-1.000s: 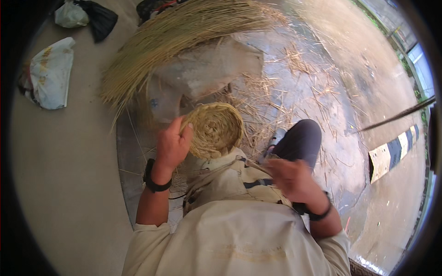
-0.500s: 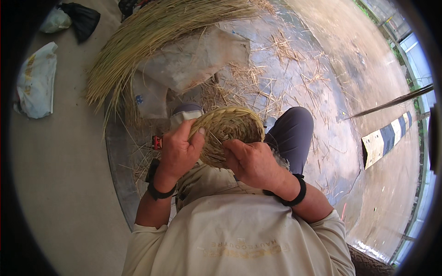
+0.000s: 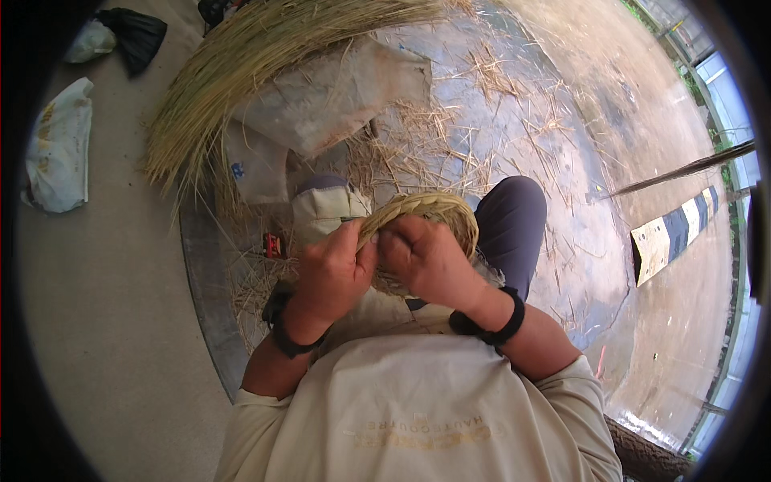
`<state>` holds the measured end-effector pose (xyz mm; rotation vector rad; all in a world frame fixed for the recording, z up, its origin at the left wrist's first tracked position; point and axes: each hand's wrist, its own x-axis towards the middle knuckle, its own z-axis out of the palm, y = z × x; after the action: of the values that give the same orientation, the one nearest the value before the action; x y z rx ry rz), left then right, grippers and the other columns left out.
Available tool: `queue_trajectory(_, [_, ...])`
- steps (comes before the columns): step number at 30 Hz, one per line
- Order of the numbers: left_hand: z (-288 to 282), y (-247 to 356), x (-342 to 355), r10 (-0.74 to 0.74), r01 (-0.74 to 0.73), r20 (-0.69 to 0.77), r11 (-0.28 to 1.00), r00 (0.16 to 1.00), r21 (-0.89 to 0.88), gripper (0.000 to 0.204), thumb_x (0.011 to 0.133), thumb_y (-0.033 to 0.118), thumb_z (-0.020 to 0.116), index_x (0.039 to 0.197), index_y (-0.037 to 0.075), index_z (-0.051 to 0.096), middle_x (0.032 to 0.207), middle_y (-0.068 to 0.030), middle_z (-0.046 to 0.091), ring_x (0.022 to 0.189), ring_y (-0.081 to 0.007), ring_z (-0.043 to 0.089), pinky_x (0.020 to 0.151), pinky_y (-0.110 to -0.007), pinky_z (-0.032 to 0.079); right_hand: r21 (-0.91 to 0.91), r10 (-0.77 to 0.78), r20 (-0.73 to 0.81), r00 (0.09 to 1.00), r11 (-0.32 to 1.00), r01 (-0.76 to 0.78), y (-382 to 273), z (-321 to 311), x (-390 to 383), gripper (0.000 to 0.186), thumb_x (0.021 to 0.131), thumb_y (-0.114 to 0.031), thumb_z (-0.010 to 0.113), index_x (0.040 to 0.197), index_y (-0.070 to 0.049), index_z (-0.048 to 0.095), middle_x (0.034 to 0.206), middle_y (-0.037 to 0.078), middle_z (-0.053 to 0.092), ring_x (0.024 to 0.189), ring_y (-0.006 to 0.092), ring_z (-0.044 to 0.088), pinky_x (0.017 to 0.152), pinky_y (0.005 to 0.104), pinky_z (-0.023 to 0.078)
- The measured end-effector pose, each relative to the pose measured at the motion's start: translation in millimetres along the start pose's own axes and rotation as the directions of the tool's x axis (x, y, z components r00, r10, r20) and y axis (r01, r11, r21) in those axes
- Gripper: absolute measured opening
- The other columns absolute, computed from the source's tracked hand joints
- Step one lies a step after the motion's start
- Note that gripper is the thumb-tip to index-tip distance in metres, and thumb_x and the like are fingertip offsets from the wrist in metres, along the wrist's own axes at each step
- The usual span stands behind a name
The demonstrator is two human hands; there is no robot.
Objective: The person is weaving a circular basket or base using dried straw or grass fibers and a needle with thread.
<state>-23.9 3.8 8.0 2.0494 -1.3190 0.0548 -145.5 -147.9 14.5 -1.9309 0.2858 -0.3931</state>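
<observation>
A round basket of woven straw [image 3: 456,210] is held above my lap, its braided rim tilted up and facing me. My left hand [image 3: 336,271] is closed on the rim's left side, thumb toward the inside. Against the inner side of that rim, close to the left thumb, my right hand [image 3: 427,259] has its fingers curled and pressed together. Whatever the right fingertips pinch is too small to make out. Both hands cover much of the basket's inside and its lower wall.
A big bundle of long straw [image 3: 241,68] lies at the far left, over a crumpled plastic sheet [image 3: 337,96]. Loose stalks [image 3: 434,132] litter the ground sheet. A small red object [image 3: 274,244] sits left of my hands. White [image 3: 60,149] and black bags [image 3: 138,38] lie further left.
My right hand has moved up and left from the basket's middle to the rim beside my left hand. The left hand has shifted slightly right, and the basket has turned and tilted.
</observation>
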Motion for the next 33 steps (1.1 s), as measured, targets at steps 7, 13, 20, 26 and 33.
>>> queue_trajectory(7, [-9.0, -24.4, 9.0, 0.053, -0.052, -0.020, 0.997, 0.998, 0.050, 0.027, 0.094, 0.011, 0.071, 0.118, 0.000, 0.066, 0.093, -0.0202, 0.074, 0.080, -0.0395, 0.074, 0.067, -0.046, 0.059, 0.105, 0.181, 0.262, 0.948, 0.971, -0.214, -9.6, -18.8, -15.1, 0.013, 0.097, -0.011, 0.062, 0.097, 0.000, 0.069, 0.080, 0.022, 0.071, 0.075, 0.0424, 0.070, 0.068, 0.0472, 0.056])
queue_trajectory(13, [-10.2, -10.1, 9.5, 0.183, -0.194, 0.131, 0.978, 0.974, 0.075, 0.033, 0.088, 0.009, 0.074, 0.119, 0.001, 0.066, 0.095, -0.0175, 0.075, 0.082, -0.0362, 0.075, 0.067, -0.046, 0.060, -0.185, 0.022, 0.077, 0.997, 0.983, -0.007, -8.3, -12.0, -14.8, 0.010, 0.095, -0.013, 0.066, 0.091, -0.005, 0.068, 0.078, 0.014, 0.072, 0.071, 0.0371, 0.071, 0.065, 0.0453, 0.057])
queue_trajectory(20, [-8.4, -0.1, 13.4, 0.384, -0.411, 0.198, 0.904, 0.902, 0.117, 0.021, 0.088, 0.011, 0.072, 0.107, 0.005, 0.068, 0.076, -0.0071, 0.066, 0.065, -0.0248, 0.070, 0.055, -0.038, 0.057, -0.543, -0.103, 0.070, 0.992, 0.830, 0.124, -25.6, -45.8, 12.3, 0.022, 0.094, -0.026, 0.070, 0.086, -0.007, 0.067, 0.080, 0.017, 0.070, 0.082, 0.0390, 0.071, 0.070, 0.0498, 0.056])
queue_trajectory(26, [-7.1, 6.6, 18.6, 0.420, -0.452, 0.205, 0.880, 0.884, 0.146, 0.012, 0.088, 0.010, 0.070, 0.099, 0.006, 0.067, 0.074, -0.0054, 0.064, 0.063, -0.0217, 0.068, 0.052, -0.036, 0.055, -0.256, 0.027, 0.058, 0.998, 0.966, -0.011, -7.0, -45.7, 39.1, 0.018, 0.097, -0.020, 0.066, 0.092, -0.003, 0.069, 0.079, 0.019, 0.069, 0.080, 0.0401, 0.070, 0.071, 0.0485, 0.055])
queue_trajectory(33, [-15.5, -1.9, 22.8, 0.376, -0.400, 0.193, 0.911, 0.906, 0.103, 0.019, 0.087, 0.009, 0.070, 0.105, 0.004, 0.066, 0.077, -0.0094, 0.067, 0.068, -0.0271, 0.070, 0.058, -0.040, 0.056, 0.469, -0.036, -0.153, 0.988, 0.877, 0.105, -23.1, -48.9, 15.7, 0.023, 0.102, -0.014, 0.066, 0.119, 0.001, 0.069, 0.085, 0.015, 0.070, 0.067, 0.0268, 0.069, 0.065, 0.0401, 0.056])
